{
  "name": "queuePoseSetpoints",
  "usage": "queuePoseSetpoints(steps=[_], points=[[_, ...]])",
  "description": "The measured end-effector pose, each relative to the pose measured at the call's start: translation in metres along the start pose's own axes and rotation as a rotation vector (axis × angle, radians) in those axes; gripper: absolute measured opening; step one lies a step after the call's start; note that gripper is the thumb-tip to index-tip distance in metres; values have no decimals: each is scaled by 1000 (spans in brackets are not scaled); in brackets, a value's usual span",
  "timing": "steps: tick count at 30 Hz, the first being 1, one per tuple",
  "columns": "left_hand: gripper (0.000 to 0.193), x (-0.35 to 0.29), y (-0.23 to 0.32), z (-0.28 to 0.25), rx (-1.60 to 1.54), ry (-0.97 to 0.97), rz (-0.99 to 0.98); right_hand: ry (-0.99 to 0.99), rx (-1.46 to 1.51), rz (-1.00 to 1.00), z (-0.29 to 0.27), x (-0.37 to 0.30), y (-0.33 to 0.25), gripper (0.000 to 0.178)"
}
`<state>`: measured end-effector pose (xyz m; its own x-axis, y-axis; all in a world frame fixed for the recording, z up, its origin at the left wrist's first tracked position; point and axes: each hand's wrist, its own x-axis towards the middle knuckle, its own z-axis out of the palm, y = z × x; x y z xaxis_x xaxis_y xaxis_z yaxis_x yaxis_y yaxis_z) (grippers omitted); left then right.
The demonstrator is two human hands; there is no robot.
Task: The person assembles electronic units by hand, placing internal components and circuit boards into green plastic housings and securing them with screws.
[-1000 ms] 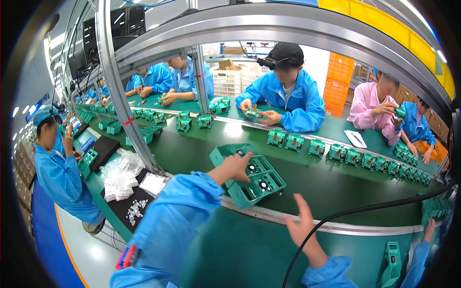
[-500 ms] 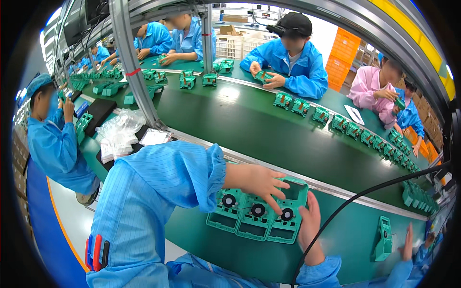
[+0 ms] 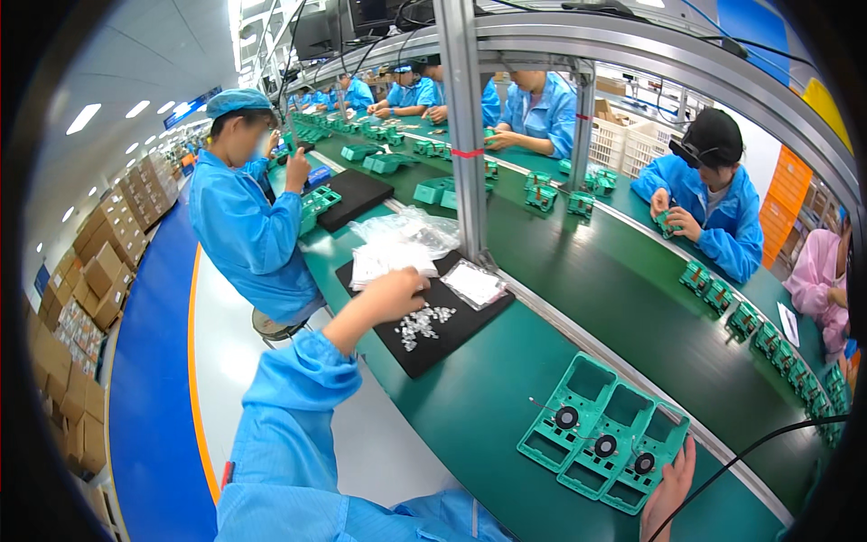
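Near, lower right: seeing three open teal-green plastic housings (image 3: 603, 430) side by side, flat on the green desk (image 3: 488, 388). Right hand (image 3: 668, 488) at their right edge, fingers straight along it, not clenched. Done, by the look: one black round disc (image 3: 605, 446) in each. Left, probably: small clear-white pieces (image 3: 424, 325), heaped loose on the black rectangular mat (image 3: 479, 316), frame centre. Left hand (image 3: 395, 294) over that heap, fingers half curled; can't tell if grasping. Beyond: crumpled clear plastic bags (image 3: 411, 230).

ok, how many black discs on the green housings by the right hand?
3: left disc, middle disc, right disc, one per green housing, the last nearest the right hand. None looks hidden.
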<state>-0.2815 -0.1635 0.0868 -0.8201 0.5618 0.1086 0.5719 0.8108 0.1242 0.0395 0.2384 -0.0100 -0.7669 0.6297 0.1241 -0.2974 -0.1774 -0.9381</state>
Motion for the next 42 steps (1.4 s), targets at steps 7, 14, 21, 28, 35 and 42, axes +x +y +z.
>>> queuePoseSetpoints(steps=[7, 14, 21, 28, 35, 42], points=[[37, -9, -23, 59, -166, -44, -102, 67, -118, -53, 12, 11, 2, 56], [18, 5, -24, 65, -334, -25, -131, 113, -104, -53, 12, 11, -3, 55], [8, 14, -33, 68, -439, 89, -182, 100, -148, -65, 11, 7, -1, 56], [8, 13, -32, 69, -766, 167, -318, 166, -729, -281, 33, 1, -22, 58], [8, 7, -16, 61, -622, 295, -296, 31, -780, -448, 49, -8, -39, 62], [3, -70, 184, 75, -2213, -238, -162, -396, -928, -699, 104, -32, -45, 31]])
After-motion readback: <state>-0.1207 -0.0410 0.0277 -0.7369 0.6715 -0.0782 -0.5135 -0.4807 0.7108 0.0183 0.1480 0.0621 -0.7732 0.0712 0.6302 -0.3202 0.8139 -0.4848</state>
